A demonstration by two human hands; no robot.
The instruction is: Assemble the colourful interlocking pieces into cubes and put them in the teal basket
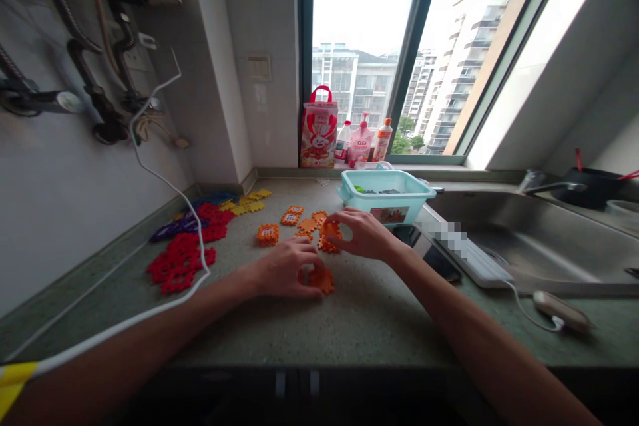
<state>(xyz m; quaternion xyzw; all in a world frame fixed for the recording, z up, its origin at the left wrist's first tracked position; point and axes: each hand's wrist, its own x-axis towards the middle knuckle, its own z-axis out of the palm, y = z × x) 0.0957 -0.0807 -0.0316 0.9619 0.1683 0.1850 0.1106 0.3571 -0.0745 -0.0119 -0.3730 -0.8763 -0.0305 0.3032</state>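
Several orange foam-like pieces with notched edges, like interlocking puzzle pieces, lie in the middle of the counter. My left hand (287,269) curls its thumb and fingers around an orange notched piece (323,281) at the counter surface. Farther back, my right hand (363,231) has its thumb and fingertips on another orange notched piece (330,234); part of it is hidden by the fingers. Beside them are loose orange pieces (310,223), a small orange stack (268,234) and an orange pair with white printed patches (292,215).
Red pieces (182,259), yellow pieces (247,202) and purple pieces (174,227) lie at the left, crossed by a white cable (200,239). A teal tub (387,183), a dark phone (429,253), a white power strip (474,259) and a sink (564,239) are at the right.
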